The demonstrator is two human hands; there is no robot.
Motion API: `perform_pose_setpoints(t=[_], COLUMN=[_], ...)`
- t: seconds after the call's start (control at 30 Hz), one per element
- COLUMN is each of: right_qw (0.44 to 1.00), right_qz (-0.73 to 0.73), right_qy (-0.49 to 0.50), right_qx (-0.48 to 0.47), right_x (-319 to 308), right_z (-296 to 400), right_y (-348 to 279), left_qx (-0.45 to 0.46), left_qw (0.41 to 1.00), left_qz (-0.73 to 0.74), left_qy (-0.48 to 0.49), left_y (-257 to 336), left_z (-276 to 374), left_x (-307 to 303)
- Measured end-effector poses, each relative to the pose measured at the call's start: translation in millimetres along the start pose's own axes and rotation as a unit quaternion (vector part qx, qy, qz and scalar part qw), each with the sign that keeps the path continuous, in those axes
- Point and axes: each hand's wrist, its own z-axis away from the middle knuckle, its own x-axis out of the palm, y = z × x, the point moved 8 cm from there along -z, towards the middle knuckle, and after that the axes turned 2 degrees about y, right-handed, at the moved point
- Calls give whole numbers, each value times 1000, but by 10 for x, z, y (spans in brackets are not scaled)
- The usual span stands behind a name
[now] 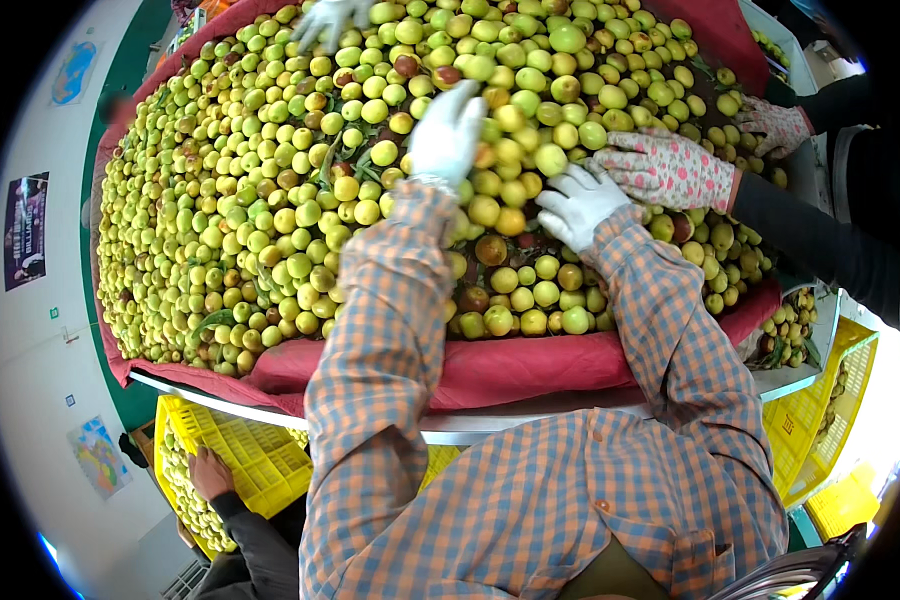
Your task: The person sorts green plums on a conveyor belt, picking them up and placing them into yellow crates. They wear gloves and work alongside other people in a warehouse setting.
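A broad heap of green-yellow jujubes [300, 225], some with brown-red patches, covers the table before me. My left hand [444, 142], in a white glove, is slightly blurred over the middle of the heap, its fingers extended beside the fruit. To its right, my right hand [583, 206], also white-gloved, rests with spread fingers against the jujubes. Neither hand is seen gripping a fruit. Between my forearms, a thinner patch of jujubes [534, 294] shows a dark surface beneath. What lies under my palms is hidden.
A co-worker's flower-print gloved hand [667, 169] is right beside my right hand; another such glove [774, 126] lies farther right. A white glove [334, 21] works opposite. Red padded cloth [532, 367] lines the table's edge. Yellow crates [251, 457] stand below, one with a person's hand [211, 474] at it.
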Motion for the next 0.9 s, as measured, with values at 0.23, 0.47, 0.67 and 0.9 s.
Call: perform_pose_setpoints(t=[0.23,0.47,0.67,0.9], right_qw=[957,930,962,991], right_qz=[174,193,104,-59], right_qy=[-144,-124,16,52], right_qx=[181,288,250,109], right_x=[219,-332,-588,-666], right_z=[510,1570,2105,1925], right_y=[1699,2316,1813,473], left_qx=[119,250,-38,-201], left_qw=[988,953,953,911], left_qz=[32,59,-292,-353], left_qy=[-88,-159,76,-68], left_y=[940,1381,-67,-323], left_z=[233,760,814,1472], left_x=[1581,1132,-1486,-1070])
